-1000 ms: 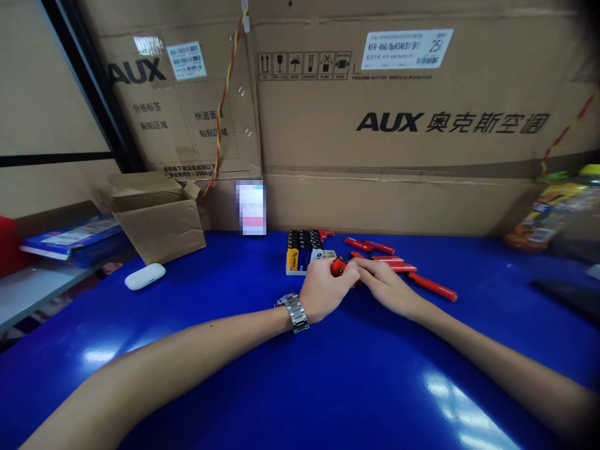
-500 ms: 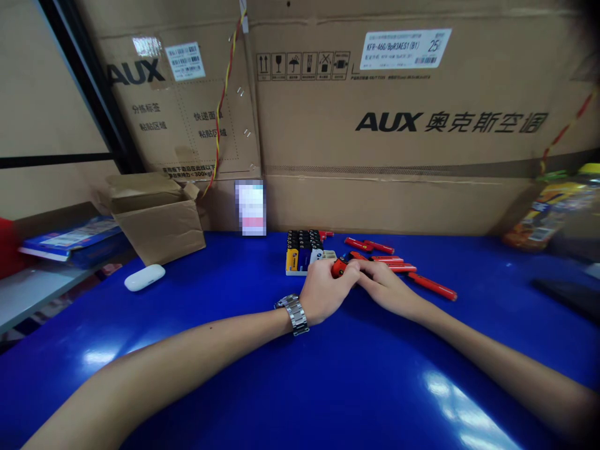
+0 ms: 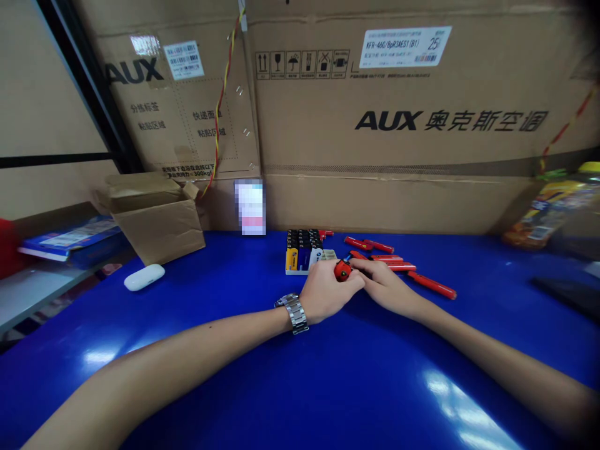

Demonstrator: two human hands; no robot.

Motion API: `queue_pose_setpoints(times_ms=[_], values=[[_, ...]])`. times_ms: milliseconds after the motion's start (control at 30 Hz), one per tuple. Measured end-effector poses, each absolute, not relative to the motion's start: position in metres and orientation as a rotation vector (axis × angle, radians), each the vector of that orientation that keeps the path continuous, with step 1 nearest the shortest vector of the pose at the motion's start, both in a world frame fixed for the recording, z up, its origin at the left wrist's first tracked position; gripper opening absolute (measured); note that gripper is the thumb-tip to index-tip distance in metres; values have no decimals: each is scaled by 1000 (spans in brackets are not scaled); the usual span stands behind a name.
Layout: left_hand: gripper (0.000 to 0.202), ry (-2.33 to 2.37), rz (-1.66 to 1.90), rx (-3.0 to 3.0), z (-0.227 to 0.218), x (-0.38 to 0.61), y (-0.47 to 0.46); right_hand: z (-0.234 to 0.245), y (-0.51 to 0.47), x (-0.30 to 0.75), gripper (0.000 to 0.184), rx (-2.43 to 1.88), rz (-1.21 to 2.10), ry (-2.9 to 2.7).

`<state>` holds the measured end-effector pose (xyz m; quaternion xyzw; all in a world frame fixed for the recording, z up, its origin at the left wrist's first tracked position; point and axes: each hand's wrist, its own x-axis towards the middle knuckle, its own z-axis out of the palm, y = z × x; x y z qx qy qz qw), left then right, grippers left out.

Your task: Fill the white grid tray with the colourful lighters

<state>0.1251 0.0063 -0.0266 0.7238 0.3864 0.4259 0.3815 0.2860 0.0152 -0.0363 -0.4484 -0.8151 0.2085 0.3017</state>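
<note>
My left hand (image 3: pixel 328 289), with a metal watch (image 3: pixel 295 312) on its wrist, is closed around a red rounded piece (image 3: pixel 343 270) with a dark spot on its end. My right hand (image 3: pixel 382 282) meets it from the right, fingers bent and pinched together; what lies between them is hidden. A small blue bit shows just above the red piece. Close behind my left hand stands a white tray (image 3: pixel 296 272) with yellow, blue and white lighters (image 3: pixel 304 253) in rows, black tops up. Red sticks (image 3: pixel 432 285) lie on the table behind and right of my right hand.
The blue table (image 3: pixel 300 387) carries a white earbud case (image 3: pixel 144 277) and an open cardboard box (image 3: pixel 162 225) at left. A phone (image 3: pixel 250 209) leans on the large carton (image 3: pixel 398 150) behind. At right are a bottle (image 3: pixel 539 215) and a dark flat object (image 3: pixel 569 297).
The red piece in my left hand has turned slightly, so its spotted end shows more fully. My left thumb has shifted a little to the right; both arms stay in place.
</note>
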Motion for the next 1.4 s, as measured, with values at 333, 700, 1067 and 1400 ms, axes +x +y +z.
queue_pose_setpoints(times_ms=[333, 700, 1067, 1400], values=[[31, 973, 1062, 1849, -29, 125, 7, -38, 17, 288, 29, -1188, 512, -2156], [16, 959, 1034, 1904, -28, 125, 7, -30, 7, 285, 36, -1047, 684, -1824], [15, 950, 829, 1775, -29, 128, 7, -5, 27, 297, 27, -1028, 762, -1671], [16, 906, 760, 1891, -25, 126, 4, -20, 93, 291, 31, -1064, 643, -1700]])
